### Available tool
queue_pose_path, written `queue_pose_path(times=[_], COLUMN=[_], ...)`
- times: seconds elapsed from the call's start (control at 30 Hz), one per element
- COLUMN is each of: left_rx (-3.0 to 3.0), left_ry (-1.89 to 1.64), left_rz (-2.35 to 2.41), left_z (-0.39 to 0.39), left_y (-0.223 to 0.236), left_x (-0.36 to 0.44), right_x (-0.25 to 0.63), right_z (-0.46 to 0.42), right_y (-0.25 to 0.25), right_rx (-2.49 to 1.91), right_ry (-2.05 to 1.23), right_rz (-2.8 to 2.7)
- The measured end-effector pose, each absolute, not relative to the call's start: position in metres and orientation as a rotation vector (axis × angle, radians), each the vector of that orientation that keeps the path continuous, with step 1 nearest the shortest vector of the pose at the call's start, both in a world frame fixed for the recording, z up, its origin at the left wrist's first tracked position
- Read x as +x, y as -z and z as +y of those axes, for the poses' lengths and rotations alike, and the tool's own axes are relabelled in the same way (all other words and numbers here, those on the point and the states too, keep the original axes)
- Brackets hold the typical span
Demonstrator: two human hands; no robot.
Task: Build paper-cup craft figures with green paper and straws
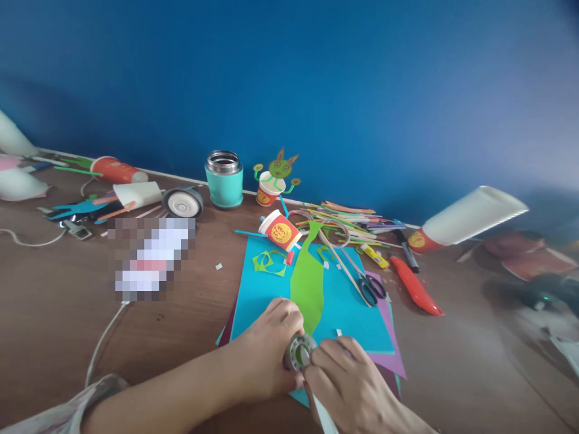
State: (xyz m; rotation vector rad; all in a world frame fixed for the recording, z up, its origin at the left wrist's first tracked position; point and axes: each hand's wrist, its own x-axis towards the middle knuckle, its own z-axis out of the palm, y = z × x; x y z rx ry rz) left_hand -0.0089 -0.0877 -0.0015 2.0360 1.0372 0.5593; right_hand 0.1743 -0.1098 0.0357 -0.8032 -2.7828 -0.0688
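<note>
Currently, the tape roll (293, 351) is at lower centre of the frame, over the blue sheet (346, 313). The left hand (274, 346) has its grip curled round the roll's side; the right hand (346, 377) has its grip closed on a pale strip (324, 416) — apparently tape — trailing to the bottom edge. Step in hand, as judged: drawing off tape. Next move calls for a steady roll and a clean separation. Green cut-out (307, 286): above the roll. Scissors (369, 290): right of centre.

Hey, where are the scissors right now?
In the head view, the scissors lie right of centre, ahead of your right hand, near the right edge of the blue sheet, between the green paper cut-out and the red object.
</note>
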Motion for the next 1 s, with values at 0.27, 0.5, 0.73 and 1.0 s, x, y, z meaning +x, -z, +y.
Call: queue_pose_path(times=[0.27,0.5,0.73,1.0], left_rx=[2.025,2.048,2.024,2.044], left_ry=[-0.570,-0.593,-0.476,-0.471], left_rz=[1.046,1.030,1.061,1.062], left_z=[-0.087,-0.088,-0.083,-0.083], left_y=[0.001,-0.003,-0.011,-0.009], left_x=[-0.008,-0.009,-0.010,-0.011], right_x=[0.162,0.154,0.151,0.172], right_z=[-0.103,-0.087,-0.077,-0.089], right_y=[-0.042,-0.049,-0.051,-0.038], right_rx=[-0.924,-1.272,-1.469,-1.297], right_ry=[0.011,-0.463,-0.801,-0.892], right_rz=[-2.740,-2.715,-2.626,-2.520])
